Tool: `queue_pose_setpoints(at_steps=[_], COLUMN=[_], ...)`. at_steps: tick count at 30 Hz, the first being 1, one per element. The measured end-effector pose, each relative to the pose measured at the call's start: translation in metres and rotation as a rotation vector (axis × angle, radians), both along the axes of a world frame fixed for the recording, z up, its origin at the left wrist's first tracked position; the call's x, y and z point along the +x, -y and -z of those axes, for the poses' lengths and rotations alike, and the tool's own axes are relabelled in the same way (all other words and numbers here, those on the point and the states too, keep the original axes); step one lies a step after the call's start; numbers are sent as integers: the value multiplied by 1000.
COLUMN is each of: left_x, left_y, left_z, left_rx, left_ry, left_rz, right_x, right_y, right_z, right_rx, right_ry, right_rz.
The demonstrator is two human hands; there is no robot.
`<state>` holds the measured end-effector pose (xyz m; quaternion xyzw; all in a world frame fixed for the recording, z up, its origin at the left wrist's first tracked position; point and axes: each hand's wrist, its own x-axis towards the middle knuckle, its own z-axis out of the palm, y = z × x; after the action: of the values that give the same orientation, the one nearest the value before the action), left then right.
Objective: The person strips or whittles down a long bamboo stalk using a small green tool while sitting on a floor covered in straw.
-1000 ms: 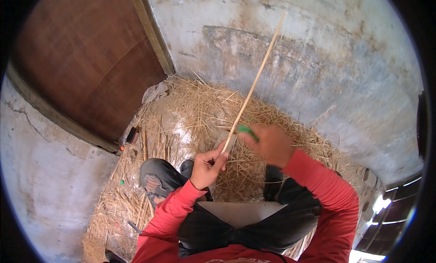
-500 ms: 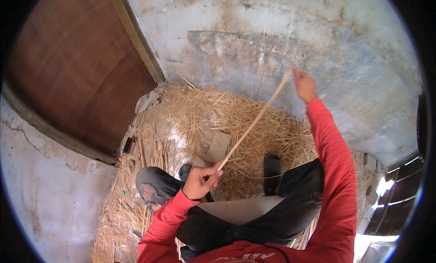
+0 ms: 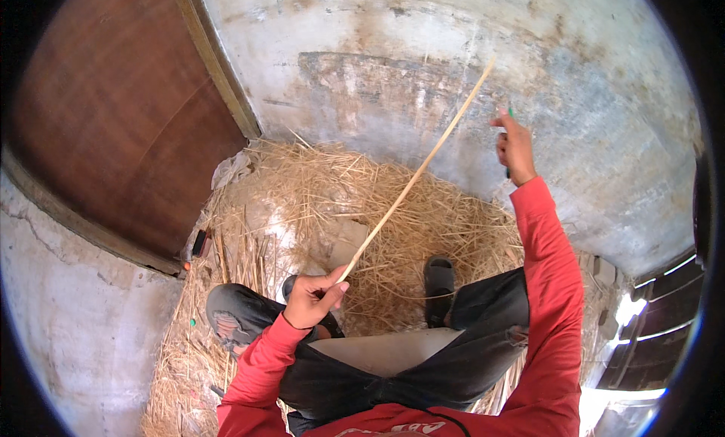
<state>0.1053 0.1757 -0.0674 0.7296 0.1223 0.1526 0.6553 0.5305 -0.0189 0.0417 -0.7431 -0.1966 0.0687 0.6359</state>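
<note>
Pale strip (image 3: 419,172) slants above the straw-strewn floor (image 3: 283,219) toward its back edge; the left hand (image 3: 310,299) pinches its near end, likely leaving the length free; the right hand (image 3: 517,150), apart, clasps a green object (image 3: 510,112).

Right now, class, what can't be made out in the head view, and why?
- Head view: the near end of the stick, hidden in the left hand.
- Head view: most of the green thing, covered by the right hand.
- Head view: the far part of the door, cut off by the dark rim.
- Head view: the green speck on the floor, too small to identify.
</note>
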Motion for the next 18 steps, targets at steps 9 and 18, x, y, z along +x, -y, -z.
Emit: queue_pose_setpoints(at_steps=[9, 18], left_x=[20, 28], left_y=[13, 17], left_z=[-1, -10], left_rx=[19, -141], left_ry=[0, 10], left_rz=[11, -54], right_x=[-82, -196], right_y=[-56, -73], right_z=[14, 32], right_rx=[-39, -279], right_ry=[-97, 184], right_rz=[-305, -744])
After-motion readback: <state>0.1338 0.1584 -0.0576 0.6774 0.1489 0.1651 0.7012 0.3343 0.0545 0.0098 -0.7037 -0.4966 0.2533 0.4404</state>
